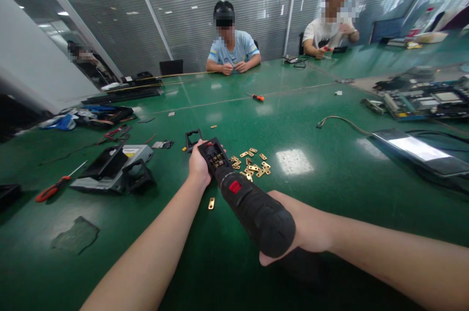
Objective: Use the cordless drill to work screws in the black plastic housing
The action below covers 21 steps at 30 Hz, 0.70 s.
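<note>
My right hand [306, 228] is wrapped round a black electric screwdriver [252, 206] with a red button, its tip pointing away at a small black terminal block [215, 153]. My left hand [199, 164] grips that block from its left side and holds it on the green table [330, 179]. Brass contacts show inside the block. Several small brass plates [252, 163] lie scattered just right of the block, and one more brass plate [211, 203] lies near my left wrist. A black square frame [192, 139] lies just beyond the block.
A taken-apart grey device with black parts [117, 170] and a red-handled screwdriver [54, 187] lie at the left. A phone-like slab with a cable [417, 150] and circuit boards [421, 98] are at the right. Two people sit across the table; an orange screwdriver [257, 97] lies mid-table.
</note>
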{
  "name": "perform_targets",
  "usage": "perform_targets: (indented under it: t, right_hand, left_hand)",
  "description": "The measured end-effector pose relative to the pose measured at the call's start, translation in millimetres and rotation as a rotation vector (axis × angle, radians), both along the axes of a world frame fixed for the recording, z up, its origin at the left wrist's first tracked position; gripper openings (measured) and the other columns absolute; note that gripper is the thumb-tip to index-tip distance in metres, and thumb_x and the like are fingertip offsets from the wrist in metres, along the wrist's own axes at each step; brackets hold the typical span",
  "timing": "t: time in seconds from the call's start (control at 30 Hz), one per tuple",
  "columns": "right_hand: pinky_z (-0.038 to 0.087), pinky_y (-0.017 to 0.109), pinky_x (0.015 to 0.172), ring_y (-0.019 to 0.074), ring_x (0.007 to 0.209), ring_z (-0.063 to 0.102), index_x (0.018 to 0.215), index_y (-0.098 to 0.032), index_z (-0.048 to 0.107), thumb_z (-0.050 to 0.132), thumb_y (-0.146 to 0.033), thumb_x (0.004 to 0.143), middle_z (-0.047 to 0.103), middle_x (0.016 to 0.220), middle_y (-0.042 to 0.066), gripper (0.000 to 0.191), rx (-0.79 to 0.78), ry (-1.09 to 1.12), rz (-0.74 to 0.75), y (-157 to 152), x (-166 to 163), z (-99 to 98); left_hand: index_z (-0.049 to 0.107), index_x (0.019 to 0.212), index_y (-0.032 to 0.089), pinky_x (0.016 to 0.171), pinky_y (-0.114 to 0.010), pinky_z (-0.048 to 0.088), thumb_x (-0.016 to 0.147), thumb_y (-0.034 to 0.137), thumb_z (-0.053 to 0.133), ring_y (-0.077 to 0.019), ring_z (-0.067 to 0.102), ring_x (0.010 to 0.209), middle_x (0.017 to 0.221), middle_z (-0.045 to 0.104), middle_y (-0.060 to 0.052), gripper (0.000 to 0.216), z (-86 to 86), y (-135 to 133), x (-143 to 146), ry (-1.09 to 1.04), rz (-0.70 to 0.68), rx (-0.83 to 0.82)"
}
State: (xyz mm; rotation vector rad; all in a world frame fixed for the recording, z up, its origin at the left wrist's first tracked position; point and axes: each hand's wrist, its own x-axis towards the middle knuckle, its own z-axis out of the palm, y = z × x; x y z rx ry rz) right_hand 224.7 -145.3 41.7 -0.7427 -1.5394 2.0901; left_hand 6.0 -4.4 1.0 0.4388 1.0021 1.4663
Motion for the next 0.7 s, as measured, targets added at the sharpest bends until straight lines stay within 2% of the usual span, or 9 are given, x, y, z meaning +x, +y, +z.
perform_targets:
  t: [0.23, 0.43, 0.57, 0.7]
  right_hand:
    - [0.051, 0.025, 0.054, 0.0139, 0.058, 0.058, 0.061, -0.016, 0.063, 0.101, -0.027, 0.048, 0.064, 0.062, -0.003, 0.042, -0.019, 0.014, 0.004, -0.2, 0.6, -2.9]
    - [0.051, 0.024, 0.056, 0.0134, 0.060, 0.057, 0.066, -0.015, 0.065, 0.101, -0.020, 0.046, 0.062, 0.064, -0.003, 0.041, -0.036, -0.010, 0.000, -0.7, -0.3, -1.9]
    - [0.050, 0.023, 0.054, 0.0120, 0.056, 0.055, 0.060, -0.015, 0.061, 0.101, -0.022, 0.049, 0.059, 0.060, -0.004, 0.041, -0.044, 0.041, 0.011, -0.9, 0.4, -4.2]
    - [0.049, 0.022, 0.055, 0.0117, 0.059, 0.055, 0.066, -0.015, 0.065, 0.102, -0.020, 0.046, 0.061, 0.064, -0.005, 0.042, -0.032, -0.001, -0.013, -0.6, 0.1, -4.2]
  left_hand:
    - [0.064, 0.089, 0.019, 0.064, -0.036, 0.060, 0.094, 0.045, 0.056, -0.0261, 0.076, 0.070, 0.075, 0.074, -0.007, 0.028, 0.5, -0.7, 0.3, 0.023, -0.013, 0.021]
    - [0.065, 0.092, 0.019, 0.067, -0.037, 0.061, 0.091, 0.045, 0.061, -0.0269, 0.077, 0.071, 0.077, 0.075, -0.007, 0.027, 0.3, -1.0, -0.1, 0.007, 0.005, 0.007]
    - [0.064, 0.091, 0.019, 0.066, -0.036, 0.060, 0.092, 0.045, 0.060, -0.0263, 0.077, 0.069, 0.076, 0.075, -0.007, 0.027, -0.5, -0.9, -1.1, 0.014, -0.017, 0.019]
    - [0.063, 0.091, 0.018, 0.065, -0.035, 0.061, 0.091, 0.045, 0.060, -0.0254, 0.076, 0.068, 0.075, 0.075, -0.007, 0.027, -2.4, 0.1, -2.2, 0.031, -0.016, 0.035]
